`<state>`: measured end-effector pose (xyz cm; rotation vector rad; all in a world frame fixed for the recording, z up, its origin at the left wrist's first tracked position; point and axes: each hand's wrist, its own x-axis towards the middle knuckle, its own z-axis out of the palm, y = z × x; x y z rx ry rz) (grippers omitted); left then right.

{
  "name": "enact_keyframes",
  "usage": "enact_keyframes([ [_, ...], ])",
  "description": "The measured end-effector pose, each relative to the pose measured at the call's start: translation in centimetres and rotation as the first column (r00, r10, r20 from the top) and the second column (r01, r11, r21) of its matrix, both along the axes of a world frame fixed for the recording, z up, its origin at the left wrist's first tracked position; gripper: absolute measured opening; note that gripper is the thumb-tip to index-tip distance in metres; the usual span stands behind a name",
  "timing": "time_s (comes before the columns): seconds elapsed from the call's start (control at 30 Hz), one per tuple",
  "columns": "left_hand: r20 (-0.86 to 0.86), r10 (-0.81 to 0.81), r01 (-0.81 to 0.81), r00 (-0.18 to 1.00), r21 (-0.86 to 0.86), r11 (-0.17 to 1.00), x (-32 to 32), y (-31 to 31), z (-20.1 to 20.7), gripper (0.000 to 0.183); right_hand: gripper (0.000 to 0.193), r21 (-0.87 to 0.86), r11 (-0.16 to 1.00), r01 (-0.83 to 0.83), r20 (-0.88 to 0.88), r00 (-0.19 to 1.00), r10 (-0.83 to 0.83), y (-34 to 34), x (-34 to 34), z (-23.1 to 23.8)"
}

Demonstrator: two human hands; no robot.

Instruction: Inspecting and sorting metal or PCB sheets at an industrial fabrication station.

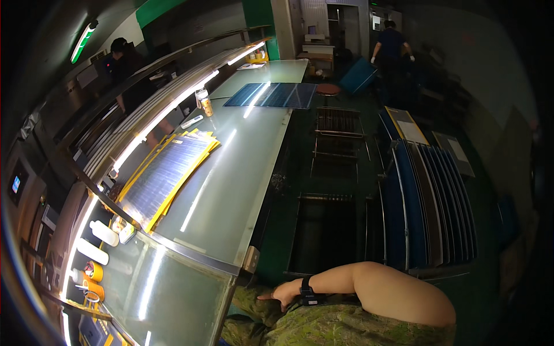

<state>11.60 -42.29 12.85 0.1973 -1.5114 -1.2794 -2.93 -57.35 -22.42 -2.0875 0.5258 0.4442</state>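
Observation:
My right hand [284,293] is low in the view, past the near corner of the glass-topped table, and holds nothing that I can see. It rests against green patterned clothing [254,307], one finger stretched out to the left and the thumb side partly turned down. A black band with a small dark device [308,292] circles that wrist. Nearest to the hand is the table's metal edge [231,284], a short way to its left. My left hand is out of view.
On the lit table [236,190] lie a stack of yellow-edged dark sheets [167,173], a blue grid panel [271,96] and a bottle [204,102]. White bottles [104,233] and orange tape rolls [93,288] stand left. Racked panels [433,202] fill the right; two people are farther off.

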Motion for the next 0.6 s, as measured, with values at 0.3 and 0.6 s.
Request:
enact_keyframes([
  [0.3,0.783,0.345,-0.502,0.517,-0.049,0.864,10.0,0.3,-7.6,0.041,0.102,0.007,1.0,-0.018,0.068,0.998,0.018,0.6,-0.8,0.3],
  [0.6,0.588,0.428,-0.449,-0.686,-0.805,0.387,19.8,5.3,-22.9,0.054,0.107,-0.017,0.998,-0.057,0.024,0.998,0.057,-1.1,0.2,0.2],
])
